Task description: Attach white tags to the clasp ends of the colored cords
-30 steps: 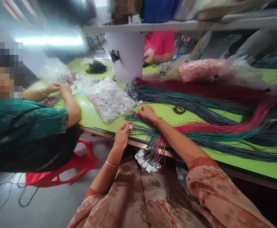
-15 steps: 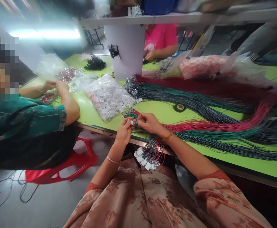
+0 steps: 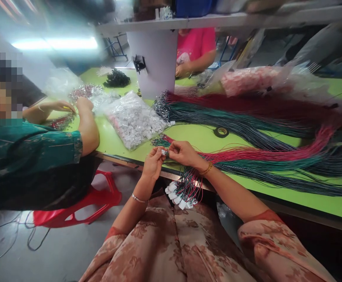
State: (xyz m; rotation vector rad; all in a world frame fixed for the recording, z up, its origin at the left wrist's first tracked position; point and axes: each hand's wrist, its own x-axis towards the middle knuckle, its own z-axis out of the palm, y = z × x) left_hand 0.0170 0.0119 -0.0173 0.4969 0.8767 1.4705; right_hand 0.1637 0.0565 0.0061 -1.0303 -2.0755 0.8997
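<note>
In the head view we are holding a small white connector (image 3: pixel 163 152) between the thumb and fingers of our left hand (image 3: pixel 153 162), at its fingertips and just beside our right hand (image 3: pixel 184 153). The right fingers are closing in a pinch right at the connector; what they are grasping is too small to tell. Both hands are meeting over the near edge of the green table (image 3: pixel 338 209). Just beyond the grip, the tips of a near wire bundle (image 3: pixel 247 157) are lying on the table, its red, green and dark strands running off to the right beneath our right wrist. Below the grip, a cluster of wired white connectors (image 3: pixel 181 197) is hanging past the table edge. Farther beyond, a clear bag of white parts (image 3: pixel 137 123) is resting to the left, a black tape roll (image 3: pixel 221 132) is lying to the right, and a far wire bundle (image 3: pixel 232 111) is stretching behind the roll. Well to the left of the grip, a co-worker in teal (image 3: pixel 33 156) is sitting on a red stool (image 3: pixel 77 215).
</note>
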